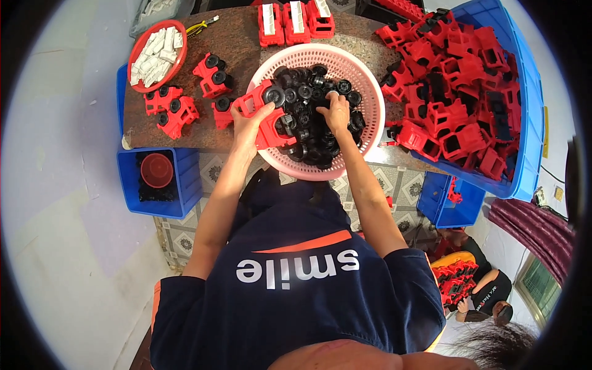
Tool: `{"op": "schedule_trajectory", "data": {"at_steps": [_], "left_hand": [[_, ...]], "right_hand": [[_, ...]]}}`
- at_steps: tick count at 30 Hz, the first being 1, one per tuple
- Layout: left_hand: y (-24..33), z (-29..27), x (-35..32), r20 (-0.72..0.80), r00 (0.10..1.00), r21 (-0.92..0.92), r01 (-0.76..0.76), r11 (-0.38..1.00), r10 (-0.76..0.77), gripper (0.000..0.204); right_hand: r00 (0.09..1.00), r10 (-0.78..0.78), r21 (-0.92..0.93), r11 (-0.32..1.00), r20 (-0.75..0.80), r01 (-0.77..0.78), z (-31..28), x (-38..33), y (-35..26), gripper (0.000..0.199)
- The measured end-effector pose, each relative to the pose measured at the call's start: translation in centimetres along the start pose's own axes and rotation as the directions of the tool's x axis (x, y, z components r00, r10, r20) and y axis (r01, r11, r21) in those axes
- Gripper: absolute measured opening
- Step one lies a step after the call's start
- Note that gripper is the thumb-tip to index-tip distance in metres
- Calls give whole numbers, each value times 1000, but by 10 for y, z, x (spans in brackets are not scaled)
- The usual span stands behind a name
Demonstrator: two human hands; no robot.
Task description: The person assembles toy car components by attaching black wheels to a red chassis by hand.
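Note:
My left hand (248, 128) is closed round a red plastic toy truck body (268, 126), tilted over the left rim of a pink perforated basket (368, 71). A black wheel sits on its upper side, by my thumb. Inside the basket lies a heap of black toy wheels (316, 145). My right hand (336, 114) reaches into this heap with thumb and forefinger apart; its fingertips touch the wheels, and no wheel is plainly held. Left of the basket stand several red truck bodies with black wheels (177, 116).
Upper left, a red bowl (183, 57) holds white parts beside yellow-handled pliers (197, 28). Red trucks with white tops (297, 24) stand behind the basket. A large blue crate (527, 92) of red bodies is at right. Blue bins (185, 185) stand below the table. Another person (490, 290) sits lower right.

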State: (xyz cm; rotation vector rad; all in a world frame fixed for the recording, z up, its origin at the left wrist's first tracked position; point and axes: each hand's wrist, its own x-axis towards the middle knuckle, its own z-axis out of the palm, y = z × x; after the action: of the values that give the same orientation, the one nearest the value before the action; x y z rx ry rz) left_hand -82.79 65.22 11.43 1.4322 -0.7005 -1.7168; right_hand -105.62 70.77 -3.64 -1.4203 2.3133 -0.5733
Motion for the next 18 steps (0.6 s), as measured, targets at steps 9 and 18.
{"op": "schedule_trajectory", "data": {"at_steps": [9,18], "left_hand": [[5,14,4,19,1000,19,9,1000,-9,85],[-9,25,8,291,954,49,56,997,-68,64]], "right_hand": [[966,-240,755,616,-92,225,-97,-52,-74,22],[833,-515,555,640,-204,532,-108,-88,-83,36]]}}
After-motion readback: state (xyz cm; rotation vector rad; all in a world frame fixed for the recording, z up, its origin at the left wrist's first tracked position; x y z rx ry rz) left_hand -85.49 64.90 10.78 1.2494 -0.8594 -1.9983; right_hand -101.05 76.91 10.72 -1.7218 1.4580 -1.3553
